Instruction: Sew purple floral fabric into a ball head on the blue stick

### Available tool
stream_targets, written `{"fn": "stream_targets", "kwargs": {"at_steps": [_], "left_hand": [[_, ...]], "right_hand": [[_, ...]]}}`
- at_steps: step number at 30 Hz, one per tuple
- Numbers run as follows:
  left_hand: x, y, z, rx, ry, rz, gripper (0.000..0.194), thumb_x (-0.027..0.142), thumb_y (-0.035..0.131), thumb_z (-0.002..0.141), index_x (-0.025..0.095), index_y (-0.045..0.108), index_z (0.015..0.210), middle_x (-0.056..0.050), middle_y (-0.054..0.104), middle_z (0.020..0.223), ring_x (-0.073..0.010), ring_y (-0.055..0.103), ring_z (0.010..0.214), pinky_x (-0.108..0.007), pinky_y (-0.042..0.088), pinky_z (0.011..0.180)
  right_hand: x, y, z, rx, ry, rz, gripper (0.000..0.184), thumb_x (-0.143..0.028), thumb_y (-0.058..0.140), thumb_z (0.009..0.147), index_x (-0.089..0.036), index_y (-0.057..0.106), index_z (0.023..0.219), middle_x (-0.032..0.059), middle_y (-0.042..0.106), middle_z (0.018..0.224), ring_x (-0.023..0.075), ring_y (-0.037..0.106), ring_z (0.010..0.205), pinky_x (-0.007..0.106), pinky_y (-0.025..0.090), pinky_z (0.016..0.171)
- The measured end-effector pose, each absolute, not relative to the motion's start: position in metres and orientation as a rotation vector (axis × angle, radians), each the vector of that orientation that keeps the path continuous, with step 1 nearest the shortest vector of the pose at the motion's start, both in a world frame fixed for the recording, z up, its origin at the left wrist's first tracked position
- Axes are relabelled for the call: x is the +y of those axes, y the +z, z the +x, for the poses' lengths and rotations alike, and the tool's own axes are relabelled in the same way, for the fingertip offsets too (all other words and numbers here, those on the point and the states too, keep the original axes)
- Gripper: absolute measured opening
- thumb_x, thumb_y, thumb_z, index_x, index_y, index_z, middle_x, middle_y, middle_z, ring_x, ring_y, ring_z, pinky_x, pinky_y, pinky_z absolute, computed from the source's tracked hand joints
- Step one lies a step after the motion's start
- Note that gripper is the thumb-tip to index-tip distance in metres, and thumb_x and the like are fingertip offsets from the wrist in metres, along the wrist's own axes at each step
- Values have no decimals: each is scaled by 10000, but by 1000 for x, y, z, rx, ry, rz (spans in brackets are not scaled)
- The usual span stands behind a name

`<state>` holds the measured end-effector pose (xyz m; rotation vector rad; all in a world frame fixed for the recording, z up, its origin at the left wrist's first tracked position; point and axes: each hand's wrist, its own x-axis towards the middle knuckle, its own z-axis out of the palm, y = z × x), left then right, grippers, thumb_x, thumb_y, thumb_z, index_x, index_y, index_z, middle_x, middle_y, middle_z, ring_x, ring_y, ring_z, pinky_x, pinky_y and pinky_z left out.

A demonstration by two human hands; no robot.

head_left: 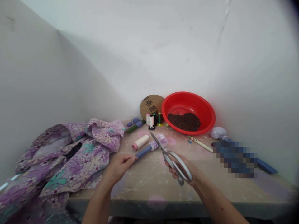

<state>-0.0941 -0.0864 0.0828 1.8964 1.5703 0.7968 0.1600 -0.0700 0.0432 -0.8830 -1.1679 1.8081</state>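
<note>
My left hand (pixel 123 165) pinches the near end of a blue stick (pixel 143 151) whose far end carries a wrapped, pale purple fabric head (pixel 160 141). White thread seems to be wound where the head meets the stick. In my right hand (pixel 177 169) is a pair of scissors (pixel 174 160) with grey-white handles. Its blades point up and left, passing over or beside the fabric head; I cannot tell whether they touch it. A white thread spool (pixel 140 143) with a pink end lies just left of the stick.
Purple floral cloth (pixel 79 161) is heaped at left. Several upright thread spools (pixel 151 122) stand before a cardboard disc (pixel 150 104). A red basin (pixel 210 119) holds dark grains. Beyond my right hand lie a pale pen-like tool (pixel 202 144) and another white-headed blue stick (pixel 266 166). Walls enclose the table.
</note>
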Motion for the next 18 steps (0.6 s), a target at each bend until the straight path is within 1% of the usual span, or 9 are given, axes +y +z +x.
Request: {"fn": "stream_targets", "kwargs": {"at_steps": [4, 7, 9, 12, 18], "left_hand": [[-89, 85, -97, 1597, 836, 1929, 432, 500, 411, 711, 134, 634, 650, 16, 461, 512, -109, 387, 548, -197, 270, 491], [-90, 86, -100, 1608, 851, 1922, 433, 496, 405, 718, 136, 637, 656, 14, 484, 522, -111, 404, 553, -196, 287, 495], [-90, 86, -100, 1610, 865, 1915, 431, 496, 406, 719, 137, 636, 649, 14, 494, 528, -111, 412, 556, -194, 295, 498], [-90, 86, -100, 1608, 885, 1905, 430, 497, 409, 717, 140, 640, 651, 15, 505, 533, -114, 426, 558, -193, 305, 499], [-90, 86, -99, 1582, 902, 1886, 430, 498, 428, 710, 136, 649, 639, 2, 546, 572, -125, 456, 588, -190, 338, 518]], "right_hand": [[-76, 24, 129, -1021, 2078, -765, 308, -469, 502, 733, -174, 440, 795, -20, 505, 644, 53, 440, 399, 167, 351, 328], [-78, 20, 117, -972, 2218, -783, 405, -555, 397, 762, -155, 462, 754, -14, 502, 608, 66, 442, 372, 187, 354, 306], [-78, 21, 111, -951, 2258, -802, 460, -584, 324, 777, -151, 466, 716, -17, 483, 564, 74, 430, 346, 198, 349, 293], [-73, 22, 105, -943, 2269, -821, 498, -595, 276, 785, -147, 479, 702, -9, 479, 534, 86, 433, 347, 200, 345, 295], [-48, 18, 93, -912, 2403, -825, 545, -665, 296, 728, -153, 481, 701, 5, 506, 557, 93, 432, 366, 206, 333, 320]]}}
